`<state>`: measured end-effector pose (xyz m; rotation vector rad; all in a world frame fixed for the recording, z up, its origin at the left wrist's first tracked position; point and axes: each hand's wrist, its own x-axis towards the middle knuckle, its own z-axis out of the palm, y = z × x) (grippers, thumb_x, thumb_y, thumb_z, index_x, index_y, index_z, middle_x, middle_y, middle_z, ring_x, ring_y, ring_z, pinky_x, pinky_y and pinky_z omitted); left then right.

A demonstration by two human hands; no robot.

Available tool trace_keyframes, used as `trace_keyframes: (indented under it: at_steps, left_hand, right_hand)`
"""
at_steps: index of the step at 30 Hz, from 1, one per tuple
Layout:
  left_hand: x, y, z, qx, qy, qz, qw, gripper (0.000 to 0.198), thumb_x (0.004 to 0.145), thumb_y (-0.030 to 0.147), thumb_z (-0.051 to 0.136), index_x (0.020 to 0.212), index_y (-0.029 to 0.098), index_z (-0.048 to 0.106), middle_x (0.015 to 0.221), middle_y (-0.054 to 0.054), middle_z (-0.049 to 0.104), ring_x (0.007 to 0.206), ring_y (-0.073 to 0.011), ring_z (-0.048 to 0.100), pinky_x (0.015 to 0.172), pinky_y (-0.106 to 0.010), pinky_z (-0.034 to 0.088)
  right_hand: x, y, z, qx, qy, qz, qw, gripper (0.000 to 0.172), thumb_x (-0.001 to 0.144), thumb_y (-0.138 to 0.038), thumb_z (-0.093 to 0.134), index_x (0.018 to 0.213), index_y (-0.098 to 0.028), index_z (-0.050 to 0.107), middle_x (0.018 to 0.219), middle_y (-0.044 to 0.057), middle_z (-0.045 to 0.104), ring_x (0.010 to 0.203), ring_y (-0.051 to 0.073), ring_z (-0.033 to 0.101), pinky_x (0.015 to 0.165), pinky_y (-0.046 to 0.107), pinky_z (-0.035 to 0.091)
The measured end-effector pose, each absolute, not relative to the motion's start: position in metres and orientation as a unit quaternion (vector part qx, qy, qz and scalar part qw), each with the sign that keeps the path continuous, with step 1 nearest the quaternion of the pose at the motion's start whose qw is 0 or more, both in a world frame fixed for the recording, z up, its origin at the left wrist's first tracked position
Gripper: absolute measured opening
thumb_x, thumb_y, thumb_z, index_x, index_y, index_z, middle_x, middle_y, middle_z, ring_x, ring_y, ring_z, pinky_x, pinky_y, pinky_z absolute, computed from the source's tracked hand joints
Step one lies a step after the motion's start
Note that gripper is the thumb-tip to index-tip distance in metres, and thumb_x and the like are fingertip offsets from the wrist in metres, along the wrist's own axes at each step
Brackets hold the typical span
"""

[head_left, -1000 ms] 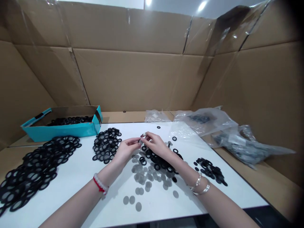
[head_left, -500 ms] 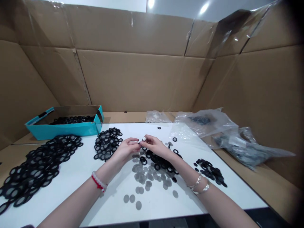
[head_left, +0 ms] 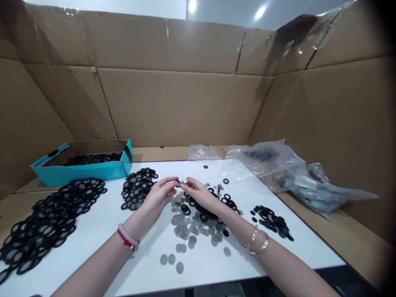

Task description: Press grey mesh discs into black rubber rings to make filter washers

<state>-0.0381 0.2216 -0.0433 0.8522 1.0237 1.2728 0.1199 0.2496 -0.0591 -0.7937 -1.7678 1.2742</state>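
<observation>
Over the middle of the white table (head_left: 216,264), my left hand (head_left: 159,194) and my right hand (head_left: 196,192) meet fingertip to fingertip. Between them they pinch a small black rubber ring (head_left: 178,182). Just below the hands lies a scatter of grey mesh discs (head_left: 185,233) and a heap of empty black rings (head_left: 213,208). A pile of rings fitted with mesh (head_left: 137,187) sits left of my left hand. A red and white bracelet is on my left wrist, silver bangles on my right.
A large spread of finished rings (head_left: 46,222) covers the table's left side. A teal box (head_left: 83,165) with more rings stands at the back left. A small ring pile (head_left: 272,220) lies right. Plastic bags (head_left: 309,185) lie at the right. Cardboard walls (head_left: 173,103) surround the table.
Both hands stay joined at the fingertips, working the same small ring; they have shifted slightly left and lower. The camera view has drifted a little.
</observation>
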Motion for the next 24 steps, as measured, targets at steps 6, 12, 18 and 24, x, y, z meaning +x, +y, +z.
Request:
trace_keyframes:
  at_steps: [6, 12, 18, 24]
  left_hand:
    - [-0.0344, 0.2162, -0.0361, 0.397, 0.409, 0.536, 0.623, 0.025, 0.056, 0.021, 0.08, 0.067, 0.017, 0.058, 0.069, 0.002, 0.063, 0.071, -0.0115, 0.061, 0.077, -0.026, 0.048]
    - [-0.0338, 0.2164, -0.036, 0.463, 0.482, 0.494, 0.556, 0.032, 0.059, 0.027, 0.078, 0.079, 0.016, 0.056, 0.065, 0.001, 0.064, 0.063, -0.0117, 0.06, 0.063, -0.023, 0.044]
    - [-0.032, 0.2169, -0.0346, 0.468, 0.53, 0.471, 0.527, 0.03, 0.059, 0.027, 0.078, 0.077, 0.014, 0.057, 0.065, -0.002, 0.066, 0.062, -0.0125, 0.06, 0.063, -0.025, 0.046]
    - [-0.0339, 0.2179, -0.0394, 0.401, 0.464, 0.525, 0.591, 0.032, 0.06, 0.025, 0.079, 0.083, 0.016, 0.059, 0.069, -0.001, 0.068, 0.064, -0.0115, 0.063, 0.068, -0.023, 0.048]
  right_hand:
    - [0.1252, 0.2505, -0.0535, -0.305, -0.718, 0.465, 0.42, 0.031, 0.089, -0.046, 0.046, 0.071, -0.02, 0.042, 0.066, -0.005, 0.035, 0.061, 0.011, 0.035, 0.059, 0.024, 0.03]
    - [0.1276, 0.2501, -0.0514, -0.32, -0.74, 0.442, 0.394, 0.03, 0.088, -0.044, 0.046, 0.072, -0.02, 0.042, 0.067, -0.005, 0.039, 0.062, 0.012, 0.038, 0.058, 0.024, 0.03]
    - [0.1249, 0.2474, -0.052, -0.37, -0.739, 0.395, 0.401, 0.029, 0.089, -0.04, 0.045, 0.068, -0.02, 0.039, 0.064, -0.005, 0.035, 0.059, 0.012, 0.035, 0.055, 0.024, 0.028]
    - [0.1283, 0.2474, -0.0496, -0.334, -0.761, 0.427, 0.356, 0.03, 0.09, -0.043, 0.043, 0.072, -0.02, 0.04, 0.068, -0.005, 0.037, 0.062, 0.012, 0.036, 0.058, 0.024, 0.03]
